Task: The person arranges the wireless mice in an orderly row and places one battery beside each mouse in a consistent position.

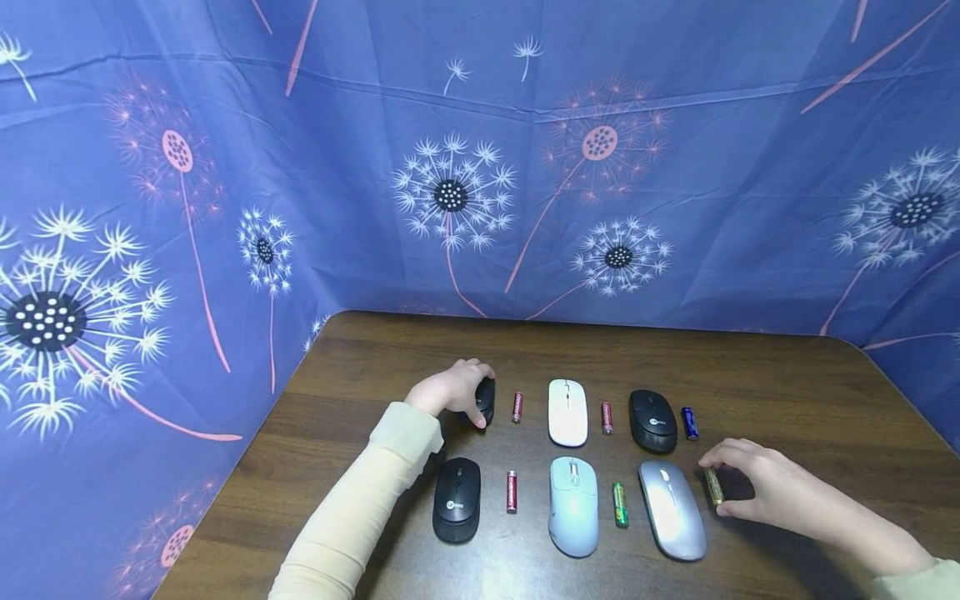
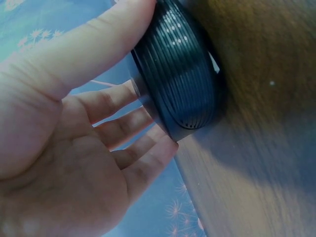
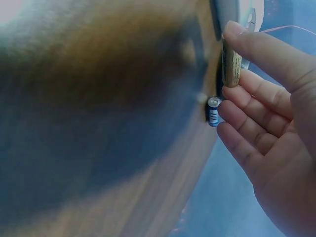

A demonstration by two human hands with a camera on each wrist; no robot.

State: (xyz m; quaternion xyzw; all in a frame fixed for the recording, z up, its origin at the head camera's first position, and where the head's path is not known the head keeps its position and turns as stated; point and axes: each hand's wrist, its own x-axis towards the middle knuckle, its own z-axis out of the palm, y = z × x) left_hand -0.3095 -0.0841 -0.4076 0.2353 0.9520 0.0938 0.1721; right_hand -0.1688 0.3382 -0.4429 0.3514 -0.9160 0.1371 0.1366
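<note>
At the back left of the mice, my left hand [image 1: 456,388] grips a black computer mouse [image 1: 486,402] by its sides, thumb on the near end and fingers on the far one. Its ribbed black surface [image 2: 180,74] shows in the left wrist view, close over the wood. On the right, my right hand [image 1: 765,482] pinches a gold-coloured battery [image 1: 713,486] between thumb and fingertips, beside a silver-grey mouse [image 1: 672,510]. Seen from the right wrist, the battery [image 3: 231,66] sits under the thumb, while the lower fingers extend near a blue battery [image 3: 213,112].
Mice stand in two rows on the brown wooden table [image 1: 390,342]: white [image 1: 567,412], black [image 1: 653,421], another black [image 1: 457,500] and light blue [image 1: 573,506]. Between them lie red batteries [image 1: 517,407] and a green one [image 1: 620,505]. Behind hangs a blue dandelion-print cloth [image 1: 345,208].
</note>
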